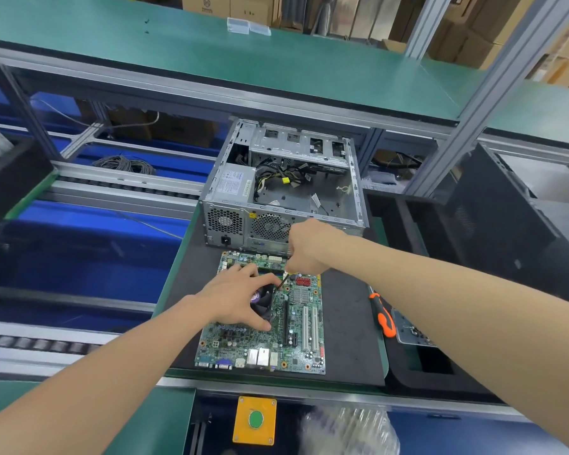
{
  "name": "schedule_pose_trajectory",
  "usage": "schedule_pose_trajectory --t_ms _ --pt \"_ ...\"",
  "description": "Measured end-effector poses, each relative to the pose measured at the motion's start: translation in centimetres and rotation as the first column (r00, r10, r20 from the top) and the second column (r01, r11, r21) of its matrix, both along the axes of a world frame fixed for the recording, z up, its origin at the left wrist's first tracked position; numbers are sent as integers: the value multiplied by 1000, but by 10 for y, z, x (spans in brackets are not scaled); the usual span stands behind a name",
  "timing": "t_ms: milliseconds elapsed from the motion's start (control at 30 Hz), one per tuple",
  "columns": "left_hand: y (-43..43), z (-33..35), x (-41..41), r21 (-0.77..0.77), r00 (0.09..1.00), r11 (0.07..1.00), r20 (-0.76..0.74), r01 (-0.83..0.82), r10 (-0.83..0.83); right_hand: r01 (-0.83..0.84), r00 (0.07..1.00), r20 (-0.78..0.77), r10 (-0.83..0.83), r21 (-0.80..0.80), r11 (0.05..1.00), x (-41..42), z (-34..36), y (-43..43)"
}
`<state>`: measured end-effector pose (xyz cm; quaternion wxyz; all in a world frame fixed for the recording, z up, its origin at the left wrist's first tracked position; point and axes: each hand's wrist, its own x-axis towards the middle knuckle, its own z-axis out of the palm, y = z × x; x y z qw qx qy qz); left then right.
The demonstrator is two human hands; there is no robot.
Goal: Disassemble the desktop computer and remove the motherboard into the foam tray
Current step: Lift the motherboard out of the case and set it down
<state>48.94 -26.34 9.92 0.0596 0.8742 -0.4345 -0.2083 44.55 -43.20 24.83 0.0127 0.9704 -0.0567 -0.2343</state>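
Observation:
The green motherboard (296,326) lies flat on a black foam mat (345,326), in front of the open metal computer case (283,185). My left hand (237,297) grips the black CPU cooler fan (265,302) on the board, fingers curled over its top. My right hand (309,246) hovers over the board's far edge and pinches a thin black cable (281,284) that runs down to the fan. The case holds a power supply (232,183) and loose cables.
An orange and black screwdriver (383,318) lies right of the mat, beside a metal plate (411,330). Black foam trays (434,356) sit to the right. A yellow box with a green button (255,420) is at the near edge. Conveyor rails run on the left.

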Motion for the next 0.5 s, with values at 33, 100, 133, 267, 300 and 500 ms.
schedule_pose_trajectory --t_ms 33,100,133,267,300,500 --pt "-1 1 0 -1 1000 1000 -14 -1 1 1 1000 1 -1 1 1000 0 -1 0" --pt "-3 2 1 6 999 1000 -40 -5 5 -7 1000 3 7 2 1000 0 -2 1" --pt "-3 2 2 13 999 1000 -50 -8 9 -10 1000 2 10 3 1000 0 -3 2" --pt "-6 6 5 31 997 1000 -81 -3 6 -45 999 28 45 -14 999 0 -4 2" --pt "-6 7 6 40 996 999 -93 1 2 -66 997 43 67 -25 998 -1 -5 3" --pt "-9 16 11 -318 930 932 -364 -174 49 -195 978 62 200 -81 977 0 -7 12"
